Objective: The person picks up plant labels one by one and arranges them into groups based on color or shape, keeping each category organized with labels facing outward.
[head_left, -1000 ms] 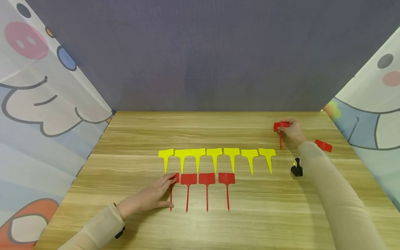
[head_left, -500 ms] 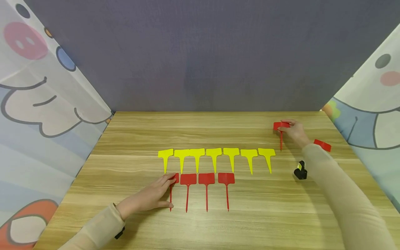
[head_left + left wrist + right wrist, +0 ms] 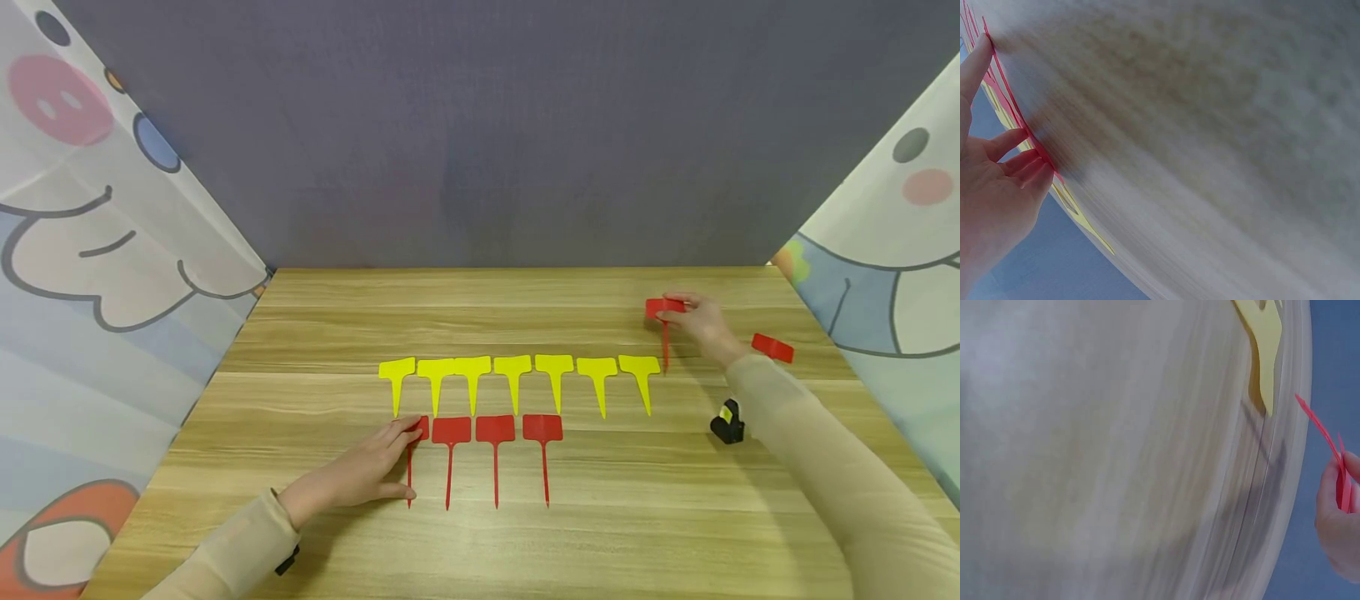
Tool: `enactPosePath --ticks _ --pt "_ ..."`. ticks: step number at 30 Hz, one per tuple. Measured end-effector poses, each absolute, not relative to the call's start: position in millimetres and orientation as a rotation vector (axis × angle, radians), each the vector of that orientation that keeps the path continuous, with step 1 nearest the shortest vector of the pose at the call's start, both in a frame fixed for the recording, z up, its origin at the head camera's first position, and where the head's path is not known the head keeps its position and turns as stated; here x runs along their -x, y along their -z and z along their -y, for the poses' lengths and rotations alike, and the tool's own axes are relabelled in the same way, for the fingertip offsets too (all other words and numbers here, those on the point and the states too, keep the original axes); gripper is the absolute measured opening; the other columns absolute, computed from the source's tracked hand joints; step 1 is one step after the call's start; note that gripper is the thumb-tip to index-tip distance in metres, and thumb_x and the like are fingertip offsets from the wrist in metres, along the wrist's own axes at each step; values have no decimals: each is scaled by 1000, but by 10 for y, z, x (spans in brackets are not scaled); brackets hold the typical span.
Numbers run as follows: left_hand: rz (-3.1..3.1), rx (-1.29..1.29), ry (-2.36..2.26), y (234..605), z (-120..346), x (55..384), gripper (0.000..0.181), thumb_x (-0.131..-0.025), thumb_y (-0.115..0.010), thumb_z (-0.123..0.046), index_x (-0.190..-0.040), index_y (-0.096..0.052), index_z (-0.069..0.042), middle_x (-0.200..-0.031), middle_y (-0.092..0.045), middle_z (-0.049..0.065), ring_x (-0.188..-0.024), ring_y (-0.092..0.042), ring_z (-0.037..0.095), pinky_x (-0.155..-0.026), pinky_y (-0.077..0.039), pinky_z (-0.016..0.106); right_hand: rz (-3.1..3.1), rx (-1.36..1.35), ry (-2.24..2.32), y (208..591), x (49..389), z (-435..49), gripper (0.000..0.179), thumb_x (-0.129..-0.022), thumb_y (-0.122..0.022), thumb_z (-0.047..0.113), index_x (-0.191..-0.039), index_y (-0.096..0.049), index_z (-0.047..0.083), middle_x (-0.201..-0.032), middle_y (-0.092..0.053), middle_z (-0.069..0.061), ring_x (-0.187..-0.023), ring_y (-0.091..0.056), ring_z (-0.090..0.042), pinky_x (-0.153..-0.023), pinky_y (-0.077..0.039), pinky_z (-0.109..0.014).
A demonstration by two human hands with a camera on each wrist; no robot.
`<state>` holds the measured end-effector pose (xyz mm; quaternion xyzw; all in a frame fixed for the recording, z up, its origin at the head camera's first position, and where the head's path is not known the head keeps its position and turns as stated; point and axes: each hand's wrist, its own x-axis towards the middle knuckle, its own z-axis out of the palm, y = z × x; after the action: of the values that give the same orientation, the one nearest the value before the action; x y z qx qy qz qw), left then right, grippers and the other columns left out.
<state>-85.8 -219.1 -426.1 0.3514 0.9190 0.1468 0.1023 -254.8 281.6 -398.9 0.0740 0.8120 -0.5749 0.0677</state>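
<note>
My right hand [image 3: 701,323] pinches a red plant label [image 3: 653,309] by its flat head, stem pointing down, to the right of the yellow row. In the right wrist view, that label's narrow stem [image 3: 1317,425] shows beyond the fingertips, above a shadow on the table. My left hand [image 3: 352,473] rests on the leftmost red plant label [image 3: 423,427], fingers over its head and thumb near the stem's tip. Three more red plant labels [image 3: 496,428] lie side by side to its right, stems toward me. Several yellow T-shaped plant labels [image 3: 513,367] form a row just behind them.
Another red plant label [image 3: 772,348] lies at the far right, partly behind the right sleeve [image 3: 813,462]. A small black device [image 3: 727,422] shows beside that sleeve. The wood-grain table [image 3: 465,312] ends at a grey back panel [image 3: 480,133], with cartoon-print cloth on both sides.
My right hand has moved slightly left and toward me with the red plant label, bringing its stem near the end of the yellow row. The left hand has stayed put.
</note>
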Motion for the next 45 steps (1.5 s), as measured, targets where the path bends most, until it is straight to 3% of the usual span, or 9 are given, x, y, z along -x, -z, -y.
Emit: enactPosePath --ticks 4,7,14,18,24,27,30,39,45 --pt "-2715 -1042 -432 4262 2193 859 78 -77 -62 -46 -131 -35 4 -140 -25 17 -127 -26 31 -101 -28 45 -2374 -264 1828 4138 2609 -2864 59 -75 -71 17 -127 -46 4 -97 -49 4 -72 -57 4 -68 -49 -14" --pt "-2715 -1045 -433 4262 2195 858 78 -77 -62 -46 -131 -35 4 -140 -25 16 -127 -26 31 -101 -28 44 -2329 -262 1886 4221 2636 -2881 61 -70 -75 21 -123 -50 5 -96 -51 4 -72 -58 2 -67 -49 -14" --pt "-2719 -1054 -429 4257 2195 852 78 -76 -63 -45 -131 -35 4 -140 -25 17 -127 -27 31 -101 -29 44 -2413 -237 1732 4082 2500 -2740 61 -75 -71 22 -127 -46 4 -93 -55 10 -72 -56 4 -66 -48 -15" --pt "-2722 -1056 -428 4255 2190 849 78 -76 -64 -44 -130 -35 4 -140 -25 17 -127 -27 31 -101 -29 44 -2443 -181 1664 3911 2365 -2608 58 -82 -63 16 -131 -38 -3 -104 -53 -1 -71 -53 8 -70 -48 -15" --pt "-2719 -1046 -440 4257 2191 851 79 -76 -63 -45 -131 -35 4 -140 -25 17 -127 -27 31 -101 -28 45 -2403 -135 1691 3863 2284 -2528 56 -84 -59 10 -131 -34 -8 -104 -53 -3 -72 -54 8 -76 -49 -19" --pt "-2717 -1042 -444 4265 2195 850 78 -77 -62 -47 -131 -35 4 -140 -25 17 -127 -27 32 -101 -28 45 -2416 -125 1639 3853 2254 -2498 55 -85 -58 13 -131 -35 -7 -120 -48 -21 -72 -54 8 -78 -48 -22" --pt "-2717 -1041 -440 4263 2194 850 78 -77 -61 -47 -131 -35 4 -140 -25 17 -127 -27 32 -101 -28 46 -2393 -132 1649 3860 2231 -2474 55 -84 -60 16 -130 -38 -5 -129 -38 -30 -72 -55 7 -75 -48 -20" --pt "-2713 -1040 -452 4253 2189 845 78 -77 -62 -45 -130 -35 5 -140 -25 18 -127 -27 33 -101 -28 46 -2204 -217 1872 4214 2371 -2593 50 -64 -79 21 -109 -59 11 -106 -60 -7 -77 -62 -6 -71 -51 -23" --pt "-2705 -1037 -461 4259 2193 850 77 -77 -63 -43 -131 -34 4 -140 -25 17 -127 -26 32 -101 -28 45 -2209 -190 1833 4255 2340 -2571 53 -67 -77 23 -113 -56 8 -121 -52 -19 -82 -62 -8 -75 -51 -25"
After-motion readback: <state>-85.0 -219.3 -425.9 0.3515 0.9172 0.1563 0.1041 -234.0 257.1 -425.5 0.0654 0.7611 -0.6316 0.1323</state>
